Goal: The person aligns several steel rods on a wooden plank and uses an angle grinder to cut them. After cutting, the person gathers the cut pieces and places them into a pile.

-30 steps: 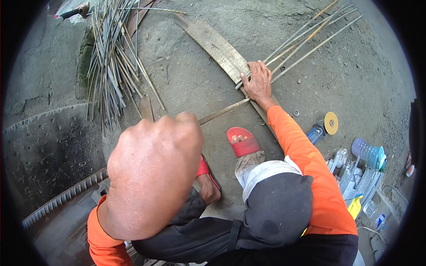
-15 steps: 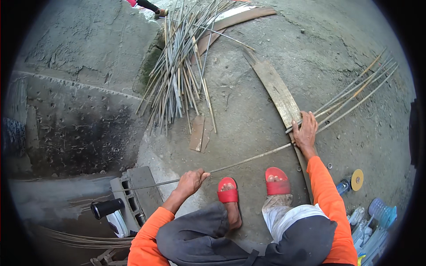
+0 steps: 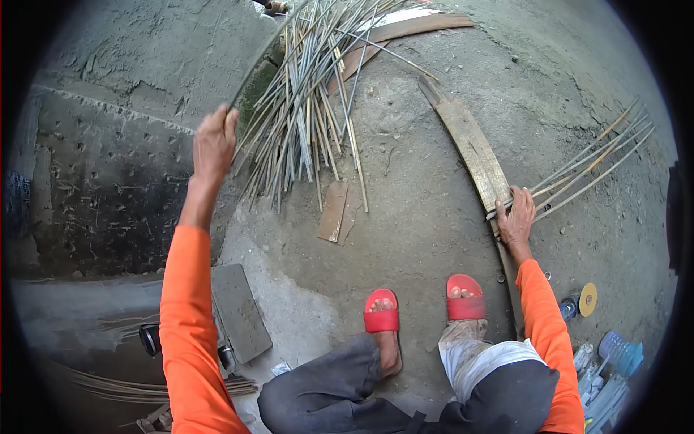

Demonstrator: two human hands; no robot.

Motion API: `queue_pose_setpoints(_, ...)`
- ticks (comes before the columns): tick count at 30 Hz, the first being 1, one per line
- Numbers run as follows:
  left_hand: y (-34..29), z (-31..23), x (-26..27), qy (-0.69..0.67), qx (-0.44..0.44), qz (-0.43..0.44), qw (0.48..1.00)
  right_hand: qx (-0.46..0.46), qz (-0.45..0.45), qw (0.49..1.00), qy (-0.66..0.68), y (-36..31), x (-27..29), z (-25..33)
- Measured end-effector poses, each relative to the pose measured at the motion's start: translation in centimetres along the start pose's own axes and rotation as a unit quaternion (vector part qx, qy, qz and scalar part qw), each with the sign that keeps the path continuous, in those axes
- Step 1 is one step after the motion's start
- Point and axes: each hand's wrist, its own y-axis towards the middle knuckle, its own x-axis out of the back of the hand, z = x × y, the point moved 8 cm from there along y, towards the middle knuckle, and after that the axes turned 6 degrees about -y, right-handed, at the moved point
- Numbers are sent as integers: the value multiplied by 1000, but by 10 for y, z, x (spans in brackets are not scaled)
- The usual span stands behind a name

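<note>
My left hand [image 3: 213, 143] is raised at the upper left, its fingers closed round one end of a thin steel rod [image 3: 251, 70]. The rod slants up and away past the left side of a loose pile of steel rods [image 3: 303, 116]. Over on the right, my right hand [image 3: 516, 219] grips several steel rods [image 3: 594, 168] near their close ends. Those rods cross a long wooden board [image 3: 468, 145] under my fingers and fan out to the far right. My right fingers partly hide the rod ends.
A concrete block [image 3: 242, 311] lies beside my left arm, near bundled thin rods [image 3: 108, 388]. A yellow disc [image 3: 588, 299] on a blue tool and plastic bottles [image 3: 623, 352] lie at the right. A brown flat piece [image 3: 333, 211] lies below the pile. Another person's foot [image 3: 275, 7] shows at the top.
My left hand has swung up and away from beside my knee, carrying a rod off the board toward the pile. My right hand stays on the remaining rods.
</note>
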Motion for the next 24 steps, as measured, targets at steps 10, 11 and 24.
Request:
queue_pose_setpoints(10, -180, -207, -162, -235, -48, 444, 863, 110, 154, 982, -18, 1, 18, -20)
queue_pose_setpoints(11, -242, -209, -171, -326, -36, 431, 841, 146, 186, 971, -30, 5, 20, -10)
queue_pose_setpoints(24, -390, -224, -225, -514, 309, 472, 646, 305, 381, 793, -364, 54, -4, -25)
